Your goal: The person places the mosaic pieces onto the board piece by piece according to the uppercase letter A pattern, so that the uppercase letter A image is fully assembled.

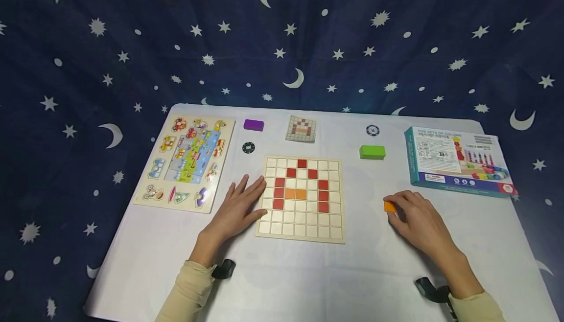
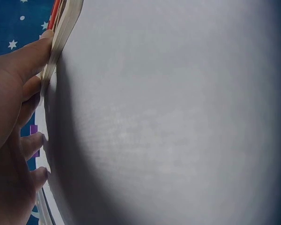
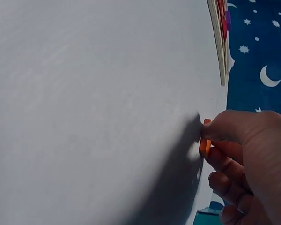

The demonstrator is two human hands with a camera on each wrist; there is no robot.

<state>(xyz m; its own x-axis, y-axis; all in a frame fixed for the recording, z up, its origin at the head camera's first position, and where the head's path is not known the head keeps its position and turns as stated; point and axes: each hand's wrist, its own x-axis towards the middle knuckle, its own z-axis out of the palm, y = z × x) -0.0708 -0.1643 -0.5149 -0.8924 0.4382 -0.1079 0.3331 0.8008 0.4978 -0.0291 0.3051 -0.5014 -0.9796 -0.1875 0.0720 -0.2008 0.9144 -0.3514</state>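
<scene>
A wooden grid board (image 1: pixel 301 225) lies at the table's middle, with red squares forming an arch and two orange squares (image 1: pixel 295 194) inside it. My left hand (image 1: pixel 240 206) lies flat with straight fingers against the board's left edge (image 2: pixel 61 33). My right hand (image 1: pixel 414 217) rests on the table to the right of the board and pinches a small orange tile (image 1: pixel 389 207) (image 3: pixel 205 140) between thumb and fingers. A small pattern card (image 1: pixel 301 128) lies behind the board.
A vehicle peg puzzle (image 1: pixel 185 161) lies at the left. A purple block (image 1: pixel 253 125), a black chip (image 1: pixel 248 147), a blue-white chip (image 1: pixel 372 130) and a green block (image 1: pixel 372 152) sit behind the board. A toy box (image 1: pixel 458 161) lies at the right.
</scene>
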